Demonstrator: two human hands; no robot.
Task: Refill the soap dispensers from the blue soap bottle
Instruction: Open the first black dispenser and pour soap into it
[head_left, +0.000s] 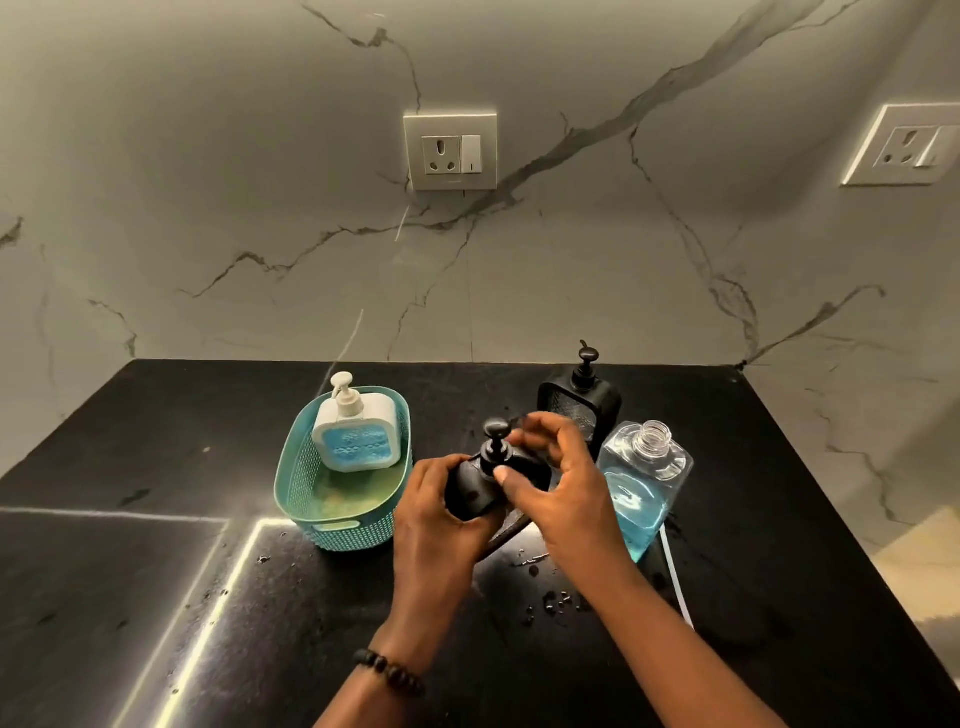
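Dispenser (356, 431) in basket (340, 499) left, open bottle (641, 488) right, second dispenser (579, 402) behind.

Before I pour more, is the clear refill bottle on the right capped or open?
Open: the clear refill bottle shows a bare threaded neck, no cap, and is partly filled with blue soap.

Counter (156, 571): polished black stone, glossy, wet spots. Wall (208, 208): veined marble, smooth. Basket (311, 499): perforated teal plastic. Bottle (647, 483): clear plastic. Dispenser (470, 491): matt black.

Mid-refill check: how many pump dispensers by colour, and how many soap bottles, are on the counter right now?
Black pump dispensers: 2, held one, rear one
White pump dispenser: 1, in teal basket
Blue soap bottle: 1, uncapped
Total: 4
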